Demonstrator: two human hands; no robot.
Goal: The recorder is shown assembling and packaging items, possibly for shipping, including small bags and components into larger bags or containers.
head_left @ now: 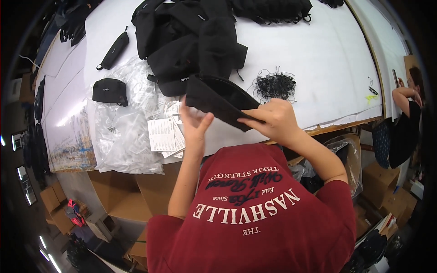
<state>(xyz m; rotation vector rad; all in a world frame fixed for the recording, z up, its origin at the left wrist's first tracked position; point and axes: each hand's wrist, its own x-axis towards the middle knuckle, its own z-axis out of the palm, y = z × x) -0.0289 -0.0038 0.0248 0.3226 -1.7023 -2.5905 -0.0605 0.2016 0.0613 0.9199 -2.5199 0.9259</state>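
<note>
A black fabric pouch [218,101] hangs tilted over the near side of the white table, its top gaping along one long edge. My right hand [273,119] pinches its right end between thumb and fingers. At the pouch's left end is my left hand [195,125], slightly blurred, with thumb and fingers spread apart; the fingertips are at the pouch's edge. White printed cards [162,136] lie fanned beside my left wrist. Just beyond the pouch is a heap of similar black pouches [175,57].
Clear plastic bags [125,141] lie at the left, with a small black pouch [109,91] on them and a long one [114,51] beyond. A tangle of black cords [275,85] sits at right. Cardboard boxes [119,193] stand below the table edge. Another person [407,118] is at far right.
</note>
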